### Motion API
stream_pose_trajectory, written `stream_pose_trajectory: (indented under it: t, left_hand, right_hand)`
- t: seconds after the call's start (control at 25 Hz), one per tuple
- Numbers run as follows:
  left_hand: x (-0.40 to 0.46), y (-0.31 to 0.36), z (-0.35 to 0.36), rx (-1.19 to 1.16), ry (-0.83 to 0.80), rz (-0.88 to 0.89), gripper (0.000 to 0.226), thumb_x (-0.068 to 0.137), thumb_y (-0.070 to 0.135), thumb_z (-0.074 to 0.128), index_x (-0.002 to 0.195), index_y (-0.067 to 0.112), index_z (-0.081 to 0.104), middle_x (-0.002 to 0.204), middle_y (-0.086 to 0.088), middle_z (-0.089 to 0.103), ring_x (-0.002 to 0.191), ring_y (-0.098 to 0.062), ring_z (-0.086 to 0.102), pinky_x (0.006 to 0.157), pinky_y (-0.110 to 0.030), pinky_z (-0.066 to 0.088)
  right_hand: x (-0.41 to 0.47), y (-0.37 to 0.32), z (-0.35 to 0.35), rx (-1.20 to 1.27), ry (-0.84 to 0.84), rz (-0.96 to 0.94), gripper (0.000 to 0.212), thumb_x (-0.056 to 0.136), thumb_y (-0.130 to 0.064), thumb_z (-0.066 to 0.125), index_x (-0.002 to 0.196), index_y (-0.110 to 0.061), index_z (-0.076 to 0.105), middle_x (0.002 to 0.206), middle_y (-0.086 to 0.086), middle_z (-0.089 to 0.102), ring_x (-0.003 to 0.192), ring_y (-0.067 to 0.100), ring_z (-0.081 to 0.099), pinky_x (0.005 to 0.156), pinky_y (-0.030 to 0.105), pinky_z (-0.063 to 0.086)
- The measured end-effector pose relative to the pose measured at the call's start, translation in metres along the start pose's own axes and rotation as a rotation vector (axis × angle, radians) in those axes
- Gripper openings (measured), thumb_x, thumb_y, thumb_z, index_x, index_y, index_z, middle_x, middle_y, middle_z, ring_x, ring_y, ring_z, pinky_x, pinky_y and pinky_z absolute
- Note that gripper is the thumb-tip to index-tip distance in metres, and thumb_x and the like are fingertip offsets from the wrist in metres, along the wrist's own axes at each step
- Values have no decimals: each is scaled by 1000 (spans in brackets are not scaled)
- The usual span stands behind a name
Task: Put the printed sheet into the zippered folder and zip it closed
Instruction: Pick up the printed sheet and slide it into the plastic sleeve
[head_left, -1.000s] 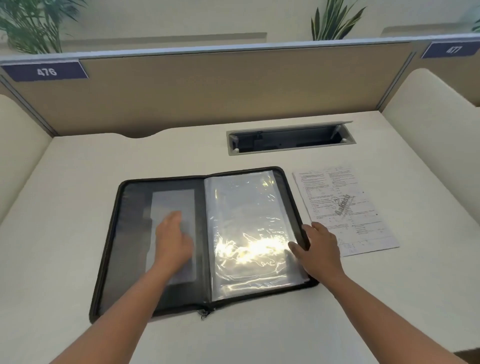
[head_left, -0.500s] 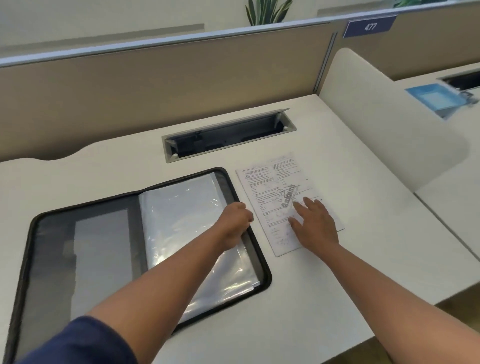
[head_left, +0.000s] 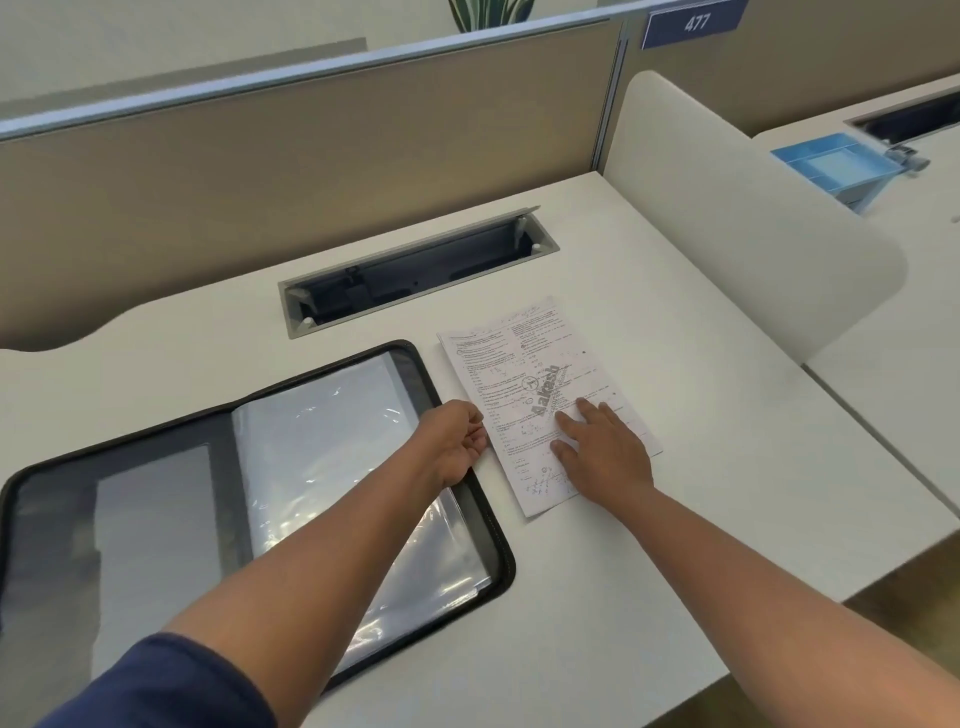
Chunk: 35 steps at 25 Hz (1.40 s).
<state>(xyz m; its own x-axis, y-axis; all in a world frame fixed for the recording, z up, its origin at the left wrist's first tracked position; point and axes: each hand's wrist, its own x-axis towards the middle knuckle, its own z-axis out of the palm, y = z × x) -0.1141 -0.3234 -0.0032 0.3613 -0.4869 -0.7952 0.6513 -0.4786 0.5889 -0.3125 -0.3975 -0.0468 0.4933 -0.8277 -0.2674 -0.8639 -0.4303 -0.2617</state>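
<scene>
The black zippered folder (head_left: 500, 551) lies open on the white desk, its right half filled with clear plastic sleeves (head_left: 332, 447). Just right of it lies the printed sheet (head_left: 519, 353), flat on the desk. My right hand (head_left: 605, 454) presses flat on the sheet's near half with straight fingers. My left hand (head_left: 456, 441) reaches across the folder's right rim, and its curled fingertips pinch the sheet's left edge. My left forearm covers part of the sleeves.
An open cable recess (head_left: 415, 270) sits in the desk behind the folder. A white rounded divider (head_left: 737, 218) bounds the desk on the right, with a blue tray (head_left: 831, 161) on the neighbouring desk. A tan partition stands at the back.
My left hand left the folder's left panel and crossed to the sheet's left edge. My right hand moved off the folder's rim onto the sheet. The view swung right.
</scene>
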Motion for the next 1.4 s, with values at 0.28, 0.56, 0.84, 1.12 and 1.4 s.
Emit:
stream_pose_trajectory:
  t: [0.28, 0.56, 0.84, 1.12, 1.4]
  left_hand:
    - [10, -9, 28, 197, 15, 198, 16, 98, 3, 56, 108, 11, 65, 110, -5, 74, 97, -24, 72, 78, -38, 63]
    - [-19, 3, 24, 443, -83, 582, 25, 104, 17, 52, 103, 37, 67, 101, 18, 75, 87, -5, 72, 58, -15, 56]
    - [-48, 32, 14, 472, -211, 837, 24, 105, 16, 51, 121, 27, 65, 113, 11, 72, 106, -15, 68, 84, -38, 62]
    - [-47, 41, 14, 313, -160, 797, 25, 98, 4, 59, 114, 23, 66, 111, -1, 72, 107, -25, 68, 92, -57, 57]
    - [-39, 32, 6, 295, -239, 694, 19, 97, 4, 60, 108, 17, 68, 108, -5, 74, 108, -30, 68, 96, -63, 53]
  right_hand:
    - [-1, 2, -2, -2, 13, 9, 53, 101, -53, 43, 152, -39, 42, 168, -4, 26, 155, 22, 18, 119, 42, 27]
    - [12, 5, -43, 606, 306, 270, 95, 86, -42, 76, 160, -21, 20, 168, 10, 15, 150, 30, 24, 118, 47, 28]
    - [9, 30, -97, 1436, 228, -1, 51, 84, -4, 78, 132, -11, 62, 117, 10, 76, 107, 28, 73, 93, 42, 58]
    - [-17, 18, -91, 1347, 257, -137, 24, 78, -11, 79, 100, -21, 79, 107, 7, 79, 96, 28, 74, 80, 35, 59]
    - [-28, 8, -83, 1273, 224, -52, 14, 81, -12, 76, 95, -14, 77, 89, 6, 75, 81, 25, 66, 74, 46, 56]
